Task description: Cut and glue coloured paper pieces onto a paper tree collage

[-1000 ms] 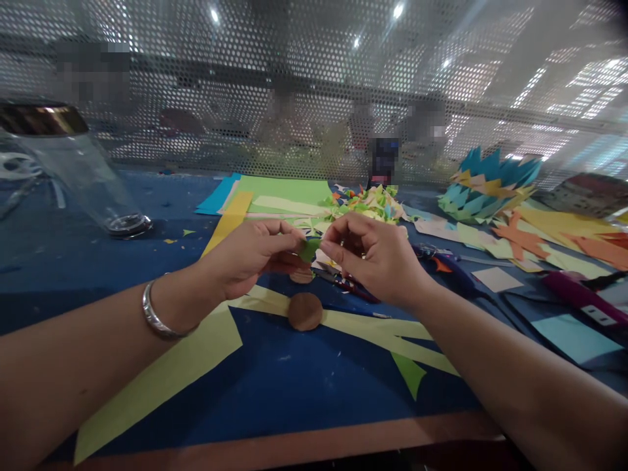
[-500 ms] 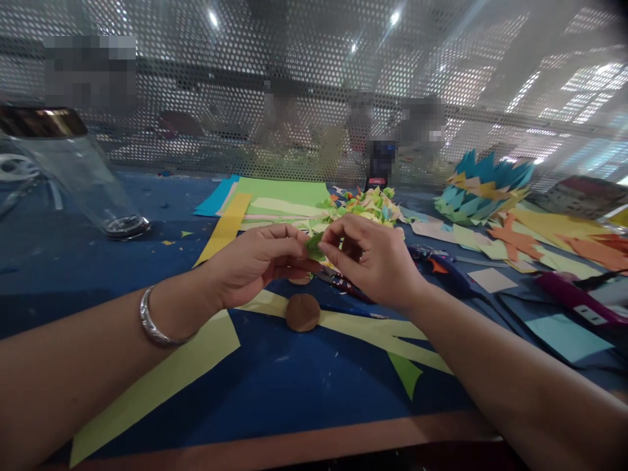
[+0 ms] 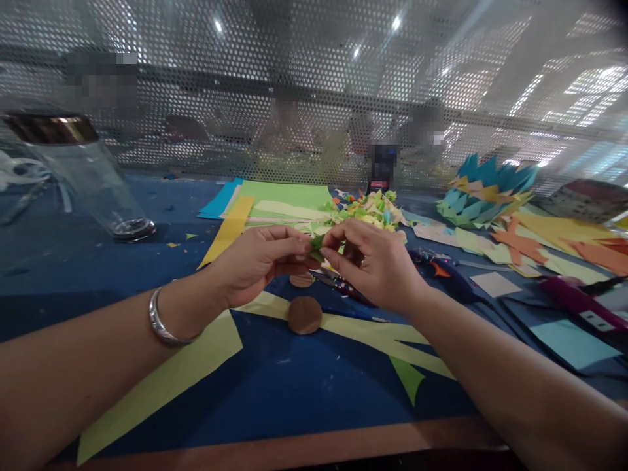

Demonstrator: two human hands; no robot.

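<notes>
A small piece of green paper (image 3: pixel 317 246) is pinched between my two hands above the table. My left hand (image 3: pixel 267 261) grips its left side with thumb and fingers, and my right hand (image 3: pixel 370 261) pinches its right side. Below them a round brown disc (image 3: pixel 305 315) lies on pale yellow-green paper strips (image 3: pixel 363 331). Behind it a second disc (image 3: pixel 301 279) shows in part. Scissors (image 3: pixel 338 282) lie partly hidden under my right hand. Beyond the hands is a heap of cut paper scraps (image 3: pixel 375 208).
A glass bottle (image 3: pixel 93 176) stands at the left. Green sheets (image 3: pixel 294 191) lie at the back. On the right are a glue gun (image 3: pixel 449 278), a purple power strip (image 3: pixel 579 301) with cables, orange paper pieces (image 3: pixel 519 242) and a paper crown (image 3: pixel 490 190). A perforated metal screen (image 3: pixel 210 98) rises behind.
Both hands keep hold of the green paper, which looks more bunched or turned between the fingertips. The whole view has shifted slightly.
</notes>
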